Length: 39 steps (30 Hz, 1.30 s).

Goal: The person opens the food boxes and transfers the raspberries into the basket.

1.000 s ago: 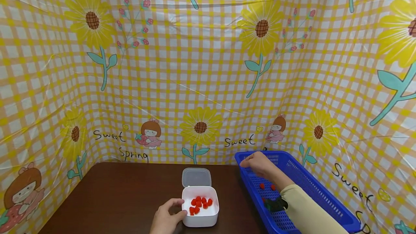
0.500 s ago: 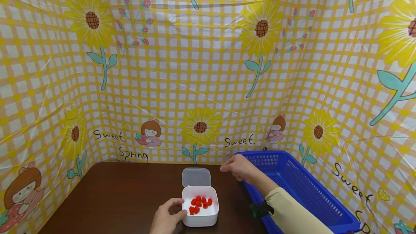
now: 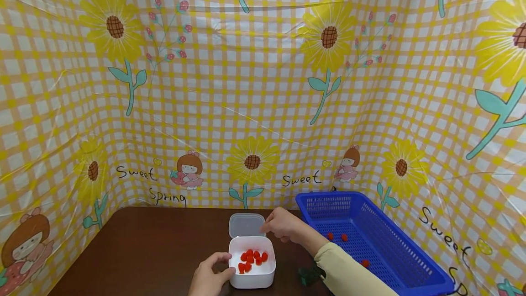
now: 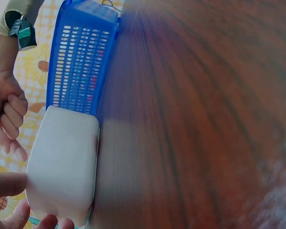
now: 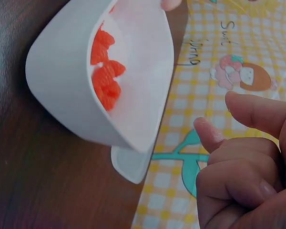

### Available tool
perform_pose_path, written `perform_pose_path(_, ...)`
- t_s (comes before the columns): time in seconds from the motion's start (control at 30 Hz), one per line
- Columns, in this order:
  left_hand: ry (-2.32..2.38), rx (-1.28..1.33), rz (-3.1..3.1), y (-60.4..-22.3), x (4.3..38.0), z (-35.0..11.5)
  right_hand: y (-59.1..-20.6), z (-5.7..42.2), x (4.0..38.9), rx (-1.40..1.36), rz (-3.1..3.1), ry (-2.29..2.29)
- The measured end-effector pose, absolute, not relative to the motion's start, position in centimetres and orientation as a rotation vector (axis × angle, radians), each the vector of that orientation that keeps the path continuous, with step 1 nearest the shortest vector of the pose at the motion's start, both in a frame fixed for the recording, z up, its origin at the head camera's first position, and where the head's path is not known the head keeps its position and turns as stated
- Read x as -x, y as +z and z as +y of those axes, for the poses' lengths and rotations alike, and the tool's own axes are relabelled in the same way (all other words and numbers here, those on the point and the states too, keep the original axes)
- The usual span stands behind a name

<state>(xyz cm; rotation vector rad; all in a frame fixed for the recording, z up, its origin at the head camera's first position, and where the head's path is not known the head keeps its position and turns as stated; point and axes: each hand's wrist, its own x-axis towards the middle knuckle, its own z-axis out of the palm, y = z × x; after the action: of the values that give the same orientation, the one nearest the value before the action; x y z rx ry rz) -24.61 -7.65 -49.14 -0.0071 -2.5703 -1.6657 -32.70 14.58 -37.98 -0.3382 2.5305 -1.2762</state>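
Observation:
A white food container (image 3: 252, 281) stands on the dark table with several small red berry-like pieces (image 3: 250, 258) inside. My left hand (image 3: 211, 272) grips its left side, thumb and fingers round the wall. Behind the container lies a translucent lid (image 3: 242, 224). My right hand (image 3: 285, 226) is over the table by the lid's right corner, overlapping it in the head view. In the right wrist view, its thumb (image 5: 257, 110) and index finger (image 5: 210, 135) are extended with a gap between them. The other fingers are curled, and no object shows in this hand.
To the right, a blue perforated basket (image 3: 396, 227) lies along the table, with a few red pieces (image 3: 344, 237) on its floor. A dark green thing (image 3: 306, 276) sits at my right cuff. A checked, flower-printed cloth (image 3: 263, 104) surrounds the table at the back and sides.
My right hand has moved left and nearer, from above the basket to the lid beside the container. The left hand and the container have stayed in place.

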Motion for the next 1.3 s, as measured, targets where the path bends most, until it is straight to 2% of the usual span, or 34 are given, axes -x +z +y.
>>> perform_pose_path(0.7, -1.679, 0.038, -2.519, -49.0, 24.4, -7.4, -40.0, 11.7, 32.1, 0.247, 2.609, -1.025)
perform_pose_path(1.3, -1.695, 0.038, -2.547, -49.2, 24.5, -7.7, -41.8, 9.1, 32.0, 0.295, 2.75, -0.729)
